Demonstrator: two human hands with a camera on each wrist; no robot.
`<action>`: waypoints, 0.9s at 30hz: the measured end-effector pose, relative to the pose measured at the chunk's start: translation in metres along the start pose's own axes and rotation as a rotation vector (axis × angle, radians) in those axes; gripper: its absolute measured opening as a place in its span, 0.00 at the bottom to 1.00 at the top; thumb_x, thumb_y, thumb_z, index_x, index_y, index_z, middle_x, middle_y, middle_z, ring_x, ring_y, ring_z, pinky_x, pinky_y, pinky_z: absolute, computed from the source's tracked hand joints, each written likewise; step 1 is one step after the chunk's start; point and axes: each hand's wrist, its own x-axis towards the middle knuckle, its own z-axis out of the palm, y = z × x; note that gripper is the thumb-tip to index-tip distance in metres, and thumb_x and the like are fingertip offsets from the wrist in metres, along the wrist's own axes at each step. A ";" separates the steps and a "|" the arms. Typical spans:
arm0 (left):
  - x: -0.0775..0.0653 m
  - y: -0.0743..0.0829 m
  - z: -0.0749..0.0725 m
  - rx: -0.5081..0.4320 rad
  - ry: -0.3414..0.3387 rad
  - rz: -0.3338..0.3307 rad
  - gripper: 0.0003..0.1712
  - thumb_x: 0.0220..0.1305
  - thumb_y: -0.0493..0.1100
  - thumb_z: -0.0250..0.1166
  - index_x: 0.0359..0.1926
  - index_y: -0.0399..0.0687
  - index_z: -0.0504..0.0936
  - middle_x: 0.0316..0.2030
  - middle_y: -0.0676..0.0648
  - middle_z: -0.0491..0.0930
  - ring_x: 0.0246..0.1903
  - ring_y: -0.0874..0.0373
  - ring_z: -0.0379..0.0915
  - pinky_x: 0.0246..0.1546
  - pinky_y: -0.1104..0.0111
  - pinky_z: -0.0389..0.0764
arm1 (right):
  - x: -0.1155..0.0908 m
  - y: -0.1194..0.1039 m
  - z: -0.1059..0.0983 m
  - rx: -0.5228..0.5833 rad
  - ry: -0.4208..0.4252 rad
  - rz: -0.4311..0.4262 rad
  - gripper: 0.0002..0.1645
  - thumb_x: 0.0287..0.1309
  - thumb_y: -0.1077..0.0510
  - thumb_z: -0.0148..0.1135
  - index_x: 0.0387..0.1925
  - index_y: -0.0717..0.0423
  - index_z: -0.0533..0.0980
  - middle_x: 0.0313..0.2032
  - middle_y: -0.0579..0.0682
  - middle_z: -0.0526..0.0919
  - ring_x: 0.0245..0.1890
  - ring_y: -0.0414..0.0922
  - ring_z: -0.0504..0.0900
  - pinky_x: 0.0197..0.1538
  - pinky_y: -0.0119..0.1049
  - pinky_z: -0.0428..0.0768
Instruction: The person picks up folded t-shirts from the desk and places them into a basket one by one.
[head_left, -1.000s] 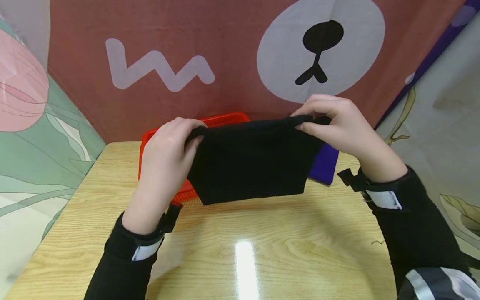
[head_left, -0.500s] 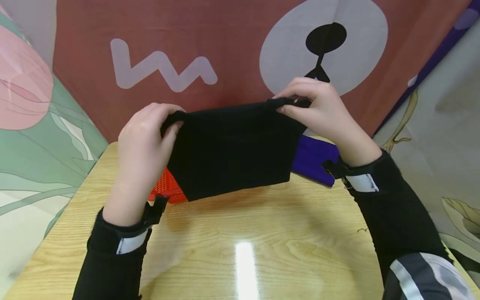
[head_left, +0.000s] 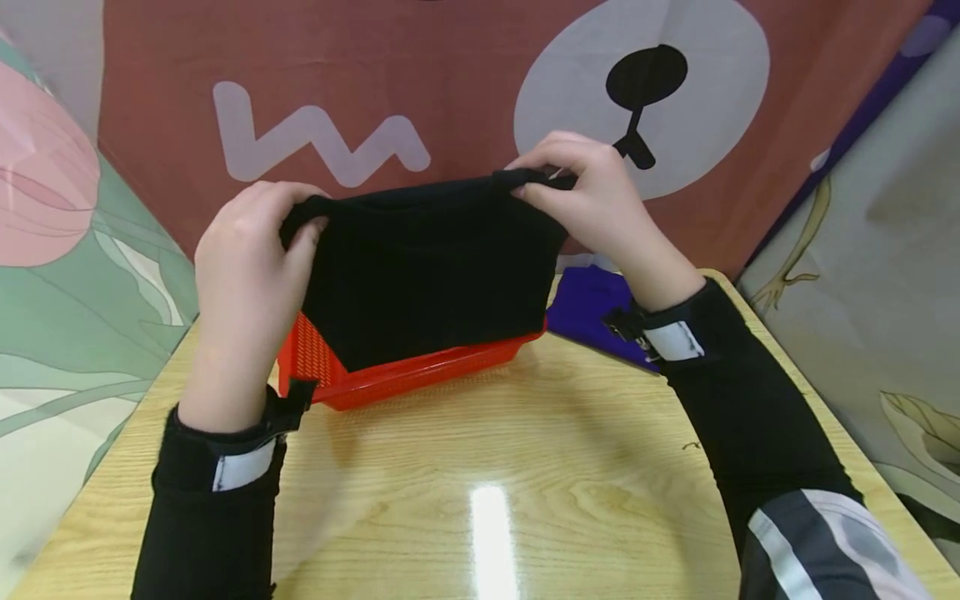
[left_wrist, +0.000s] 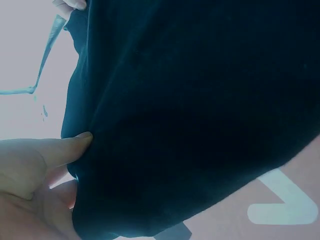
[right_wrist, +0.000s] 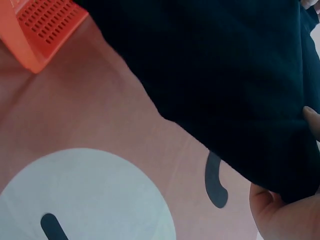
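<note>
A black piece of cloth point(head_left: 435, 267) hangs spread between both hands in the head view, its top edge stretched and its lower edge hanging free. My left hand point(head_left: 251, 267) pinches its upper left corner between thumb and fingers. At the upper right corner, my right hand point(head_left: 588, 192) pinches the same edge, a little higher. Behind and below the cloth is a red plastic basket point(head_left: 420, 379), partly covered from view. The left wrist view shows the thumb point(left_wrist: 70, 150) pressed on the dark fabric point(left_wrist: 190, 100). In the right wrist view the fabric point(right_wrist: 220, 75) crosses toward the right-hand fingers.
A folded purple cloth point(head_left: 592, 312) lies on the wooden table point(head_left: 450, 492), right of the basket and partly behind the right forearm. A brown cloth backdrop point(head_left: 465, 92) with a printed bear face hangs behind the table.
Both hands have moved left and upward with the black cloth still held between them. More of the red basket's front and of the purple cloth now shows.
</note>
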 end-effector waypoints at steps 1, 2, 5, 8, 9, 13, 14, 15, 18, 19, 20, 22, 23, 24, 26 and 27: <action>0.001 -0.002 0.000 0.004 -0.006 -0.009 0.10 0.68 0.38 0.61 0.47 0.42 0.83 0.43 0.42 0.82 0.46 0.45 0.74 0.49 0.51 0.72 | 0.001 0.001 0.002 -0.003 -0.005 0.005 0.08 0.60 0.59 0.67 0.41 0.52 0.86 0.37 0.41 0.82 0.41 0.36 0.74 0.46 0.32 0.72; 0.001 -0.004 0.000 0.010 -0.015 -0.018 0.10 0.68 0.38 0.61 0.48 0.42 0.83 0.43 0.41 0.82 0.47 0.45 0.74 0.49 0.51 0.72 | 0.003 0.002 0.005 -0.004 -0.011 0.009 0.08 0.61 0.58 0.66 0.41 0.52 0.86 0.37 0.41 0.82 0.42 0.36 0.74 0.47 0.33 0.72; 0.001 -0.011 0.000 0.031 -0.038 -0.042 0.10 0.68 0.38 0.60 0.48 0.43 0.83 0.44 0.41 0.81 0.47 0.43 0.74 0.50 0.49 0.71 | 0.006 0.007 0.014 -0.001 -0.030 0.013 0.09 0.61 0.58 0.66 0.42 0.52 0.86 0.37 0.40 0.81 0.42 0.35 0.74 0.48 0.33 0.73; -0.001 -0.018 -0.001 0.046 -0.072 -0.067 0.11 0.69 0.38 0.60 0.49 0.43 0.83 0.45 0.40 0.81 0.48 0.43 0.73 0.51 0.48 0.71 | 0.008 0.011 0.023 0.021 -0.058 0.011 0.09 0.61 0.59 0.66 0.42 0.52 0.86 0.37 0.39 0.81 0.42 0.35 0.75 0.49 0.33 0.74; -0.003 -0.020 0.000 0.047 -0.083 -0.073 0.11 0.69 0.38 0.60 0.49 0.43 0.83 0.45 0.40 0.81 0.48 0.43 0.73 0.51 0.48 0.70 | 0.008 0.012 0.025 0.031 -0.067 0.010 0.08 0.61 0.60 0.66 0.42 0.52 0.86 0.37 0.40 0.81 0.42 0.35 0.75 0.49 0.33 0.74; -0.008 -0.027 0.001 0.046 -0.139 -0.085 0.11 0.69 0.38 0.60 0.49 0.43 0.83 0.45 0.39 0.80 0.47 0.43 0.73 0.51 0.48 0.70 | 0.007 0.017 0.033 0.055 -0.109 0.014 0.08 0.60 0.61 0.67 0.41 0.52 0.86 0.37 0.42 0.81 0.41 0.37 0.76 0.48 0.34 0.75; -0.009 -0.028 0.001 0.046 -0.154 -0.087 0.11 0.69 0.38 0.60 0.49 0.43 0.83 0.45 0.39 0.80 0.47 0.43 0.73 0.51 0.48 0.70 | 0.007 0.019 0.034 0.062 -0.121 0.015 0.08 0.60 0.61 0.67 0.41 0.52 0.86 0.37 0.43 0.81 0.41 0.38 0.77 0.48 0.34 0.76; -0.010 -0.029 0.001 0.047 -0.168 -0.087 0.11 0.69 0.37 0.60 0.49 0.43 0.83 0.45 0.39 0.80 0.47 0.42 0.73 0.51 0.48 0.70 | 0.007 0.020 0.036 0.067 -0.133 0.014 0.08 0.59 0.62 0.67 0.41 0.53 0.86 0.37 0.44 0.81 0.41 0.38 0.77 0.48 0.34 0.77; -0.012 -0.030 0.002 0.058 -0.217 -0.087 0.12 0.68 0.37 0.61 0.51 0.43 0.82 0.46 0.38 0.80 0.48 0.42 0.72 0.51 0.47 0.70 | 0.006 0.025 0.039 0.071 -0.170 0.026 0.07 0.59 0.62 0.68 0.40 0.54 0.86 0.36 0.45 0.81 0.39 0.38 0.79 0.48 0.33 0.78; -0.012 -0.030 0.002 0.063 -0.234 -0.087 0.12 0.68 0.36 0.61 0.51 0.43 0.82 0.47 0.38 0.80 0.48 0.42 0.72 0.51 0.47 0.70 | 0.006 0.027 0.039 0.075 -0.185 0.033 0.07 0.59 0.62 0.68 0.40 0.55 0.86 0.36 0.45 0.81 0.38 0.39 0.80 0.47 0.33 0.79; -0.012 -0.030 0.003 0.069 -0.253 -0.085 0.13 0.68 0.36 0.61 0.52 0.43 0.82 0.47 0.38 0.79 0.48 0.41 0.72 0.52 0.46 0.70 | 0.005 0.028 0.039 0.081 -0.201 0.048 0.07 0.59 0.63 0.68 0.40 0.55 0.85 0.36 0.46 0.81 0.38 0.39 0.81 0.47 0.33 0.79; -0.012 -0.031 0.003 0.076 -0.286 -0.079 0.14 0.67 0.36 0.61 0.53 0.43 0.81 0.48 0.37 0.79 0.49 0.40 0.72 0.52 0.45 0.70 | 0.005 0.031 0.039 0.088 -0.230 0.075 0.08 0.59 0.63 0.68 0.40 0.56 0.85 0.37 0.46 0.81 0.37 0.40 0.81 0.46 0.33 0.80; -0.012 -0.031 0.003 0.080 -0.303 -0.074 0.14 0.67 0.36 0.62 0.53 0.42 0.81 0.48 0.37 0.79 0.49 0.40 0.72 0.52 0.45 0.70 | 0.005 0.032 0.039 0.092 -0.247 0.091 0.08 0.59 0.62 0.68 0.41 0.56 0.85 0.37 0.46 0.81 0.36 0.40 0.82 0.45 0.34 0.80; -0.012 -0.031 0.003 0.083 -0.318 -0.070 0.14 0.67 0.36 0.62 0.53 0.42 0.81 0.48 0.37 0.79 0.49 0.40 0.72 0.51 0.44 0.70 | 0.005 0.033 0.039 0.095 -0.263 0.105 0.08 0.59 0.62 0.68 0.41 0.56 0.85 0.37 0.46 0.82 0.36 0.41 0.82 0.45 0.34 0.80; -0.012 -0.033 0.004 0.080 -0.350 -0.062 0.14 0.66 0.36 0.62 0.52 0.42 0.82 0.48 0.37 0.79 0.50 0.40 0.72 0.51 0.44 0.71 | 0.006 0.035 0.039 0.104 -0.298 0.124 0.09 0.58 0.63 0.68 0.41 0.57 0.85 0.37 0.47 0.83 0.36 0.42 0.82 0.45 0.36 0.80; -0.012 -0.033 0.004 0.078 -0.368 -0.057 0.14 0.66 0.36 0.63 0.52 0.42 0.82 0.48 0.37 0.79 0.49 0.40 0.73 0.50 0.44 0.71 | 0.006 0.037 0.038 0.102 -0.315 0.133 0.09 0.58 0.63 0.68 0.42 0.57 0.85 0.38 0.48 0.83 0.37 0.42 0.82 0.46 0.37 0.80</action>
